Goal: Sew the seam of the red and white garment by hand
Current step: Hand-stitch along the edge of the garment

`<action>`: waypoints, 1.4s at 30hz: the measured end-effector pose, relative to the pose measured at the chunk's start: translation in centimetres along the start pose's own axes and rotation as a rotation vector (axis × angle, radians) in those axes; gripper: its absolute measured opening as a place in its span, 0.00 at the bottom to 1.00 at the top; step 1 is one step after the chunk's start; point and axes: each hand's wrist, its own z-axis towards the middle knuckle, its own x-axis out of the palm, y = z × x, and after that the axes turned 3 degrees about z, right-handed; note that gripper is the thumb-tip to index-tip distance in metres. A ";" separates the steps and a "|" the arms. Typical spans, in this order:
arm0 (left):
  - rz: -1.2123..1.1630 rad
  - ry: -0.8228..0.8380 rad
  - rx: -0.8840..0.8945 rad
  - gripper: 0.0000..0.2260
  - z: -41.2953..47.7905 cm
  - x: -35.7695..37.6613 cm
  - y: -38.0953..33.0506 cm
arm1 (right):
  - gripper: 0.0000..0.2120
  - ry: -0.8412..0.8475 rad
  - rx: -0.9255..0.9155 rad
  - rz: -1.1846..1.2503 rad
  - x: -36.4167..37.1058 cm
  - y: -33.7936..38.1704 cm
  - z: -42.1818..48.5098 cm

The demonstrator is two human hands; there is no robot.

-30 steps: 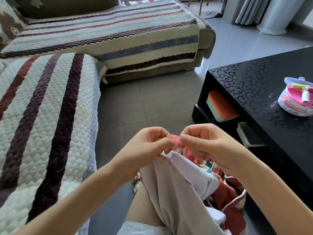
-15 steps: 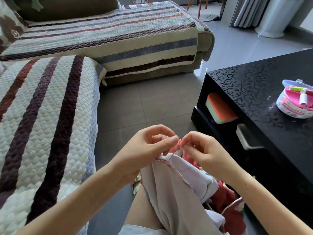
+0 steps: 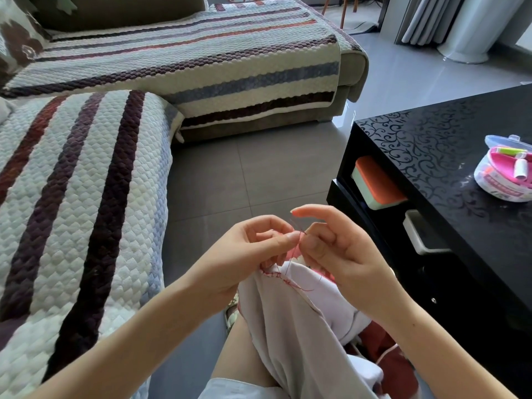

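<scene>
Head view: needle [image 3: 298,226] slants up-left above the garment [image 3: 288,326].

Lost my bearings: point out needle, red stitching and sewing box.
needle [image 3: 299,228], head view, on its thin dark shaft.
red stitching [image 3: 277,274], head view, along the white seam edge.
sewing box [image 3: 496,192], head view, white side wall.

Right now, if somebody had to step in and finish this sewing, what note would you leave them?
Left hand: pinches the garment at its seam edge, thumb against forefinger.
Right hand: pinches the needle, index finger lifted.
The garment hangs over the lap, white side up; red thread trails from the seam.
Done: a short run of red stitches just below the left hand.
Left: the seam farther down looks unsewn, so more stitching, then a knot.
The sewing kit sits on the black table.
</scene>
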 end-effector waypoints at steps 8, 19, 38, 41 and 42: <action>0.031 0.004 -0.052 0.06 -0.4 -0.4 0.4 | 0.09 -0.159 -0.014 -0.013 0.3 1.3 0.2; 0.103 -0.012 -0.067 0.06 -0.5 -1.0 1.5 | 0.13 -0.261 0.110 0.142 -1.5 1.9 0.9; 0.418 -0.113 -0.163 0.08 -1.2 -2.3 2.8 | 0.04 0.104 0.073 -0.698 -4.5 -0.3 5.2; 0.400 -0.093 -0.148 0.08 -1.3 -2.4 2.8 | 0.08 0.344 0.230 -0.615 -2.6 -1.7 3.2; 0.395 -0.075 -0.141 0.09 -1.3 -2.4 2.7 | 0.08 0.395 0.265 -0.555 -2.0 -1.8 2.6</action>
